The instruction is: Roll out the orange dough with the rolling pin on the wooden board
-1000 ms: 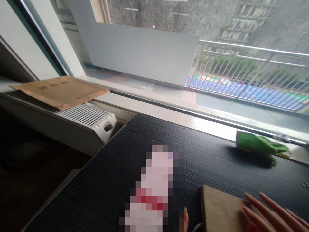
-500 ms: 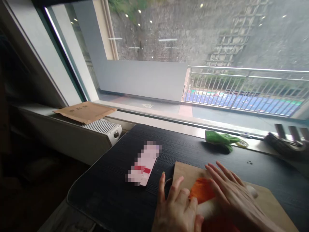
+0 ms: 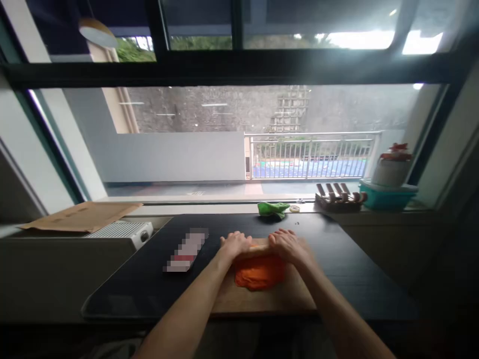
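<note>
A flattened sheet of orange dough (image 3: 260,274) lies on a wooden board (image 3: 258,302) at the near side of the table. Across its far part rests a pale rolling pin (image 3: 259,251). My left hand (image 3: 237,244) is over the pin's left end, fingers bent round it. Over the right end is my right hand (image 3: 287,244), its fingers also curled down onto the pin. Both palms hide the ends of the pin. Most of the dough shows on my side of the pin, with a thin strip beyond it.
A phone-like pink slab (image 3: 187,252), partly blurred, lies left on the black table (image 3: 130,289). A green cloth (image 3: 272,209) and a tape roll (image 3: 295,209) sit by the window. Beyond are a dark rack (image 3: 339,199), a turquoise box (image 3: 387,194) and a brown envelope (image 3: 82,217).
My view has levelled and swung right, showing both forearms and the whole board. The pin now lies nearer the dough's far edge. My fingers, stretched out before, are bent over the pin.
</note>
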Action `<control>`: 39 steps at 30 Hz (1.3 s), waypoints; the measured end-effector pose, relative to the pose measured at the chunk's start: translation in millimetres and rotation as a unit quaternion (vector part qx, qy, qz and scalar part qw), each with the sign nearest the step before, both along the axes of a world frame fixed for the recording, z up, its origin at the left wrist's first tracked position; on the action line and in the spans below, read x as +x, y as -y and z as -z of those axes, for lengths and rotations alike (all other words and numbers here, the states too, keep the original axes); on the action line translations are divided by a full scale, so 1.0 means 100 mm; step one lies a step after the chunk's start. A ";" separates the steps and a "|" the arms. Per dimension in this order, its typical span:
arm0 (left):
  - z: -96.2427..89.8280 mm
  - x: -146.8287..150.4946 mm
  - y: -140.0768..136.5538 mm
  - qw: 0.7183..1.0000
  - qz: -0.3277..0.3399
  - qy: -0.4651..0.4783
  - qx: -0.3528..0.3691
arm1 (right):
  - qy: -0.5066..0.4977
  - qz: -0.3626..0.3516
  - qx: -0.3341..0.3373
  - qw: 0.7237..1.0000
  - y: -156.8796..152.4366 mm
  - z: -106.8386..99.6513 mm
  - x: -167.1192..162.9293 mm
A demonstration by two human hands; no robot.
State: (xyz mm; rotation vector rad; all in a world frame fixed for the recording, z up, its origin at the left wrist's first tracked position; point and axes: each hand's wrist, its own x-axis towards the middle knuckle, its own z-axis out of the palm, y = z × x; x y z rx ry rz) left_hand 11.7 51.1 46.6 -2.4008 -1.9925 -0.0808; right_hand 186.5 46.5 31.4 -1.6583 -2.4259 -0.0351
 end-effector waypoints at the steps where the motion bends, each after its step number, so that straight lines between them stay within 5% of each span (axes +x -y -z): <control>1: 0.03 -0.01 0.04 1.000 0.001 -0.002 -0.004 | -0.009 0.007 0.007 1.000 0.11 0.04 0.02; 9: 0.26 -0.07 0.69 0.999 0.025 0.013 0.021 | -0.066 0.019 0.045 0.997 0.95 0.25 0.12; 13: 0.23 -0.09 0.53 0.999 0.032 0.011 -0.006 | -0.064 0.037 -0.012 0.997 0.65 0.09 -0.01; 18: 0.18 -0.14 -0.01 0.998 -0.026 0.007 -0.051 | -0.075 0.086 -0.046 0.992 0.02 -0.01 -0.20; 22: 0.20 -0.18 -0.26 0.994 -0.078 0.016 -0.069 | -0.083 0.079 -0.037 0.993 0.00 0.09 -0.20; 25: 0.24 -0.19 -0.18 0.994 -0.087 0.023 -0.062 | -0.087 0.071 -0.014 0.994 0.30 0.19 -0.18; 32: 0.25 -0.26 0.54 0.999 -0.031 0.012 -0.019 | -0.090 0.056 0.042 0.993 1.05 0.35 -0.21; 35: 0.22 -0.27 0.63 1.000 -0.013 0.004 -0.021 | -0.092 0.067 -0.006 0.993 0.93 0.25 -0.22; 39: 0.20 -0.26 0.39 1.000 -0.011 0.000 -0.024 | -0.098 0.078 -0.045 0.991 0.40 0.07 -0.23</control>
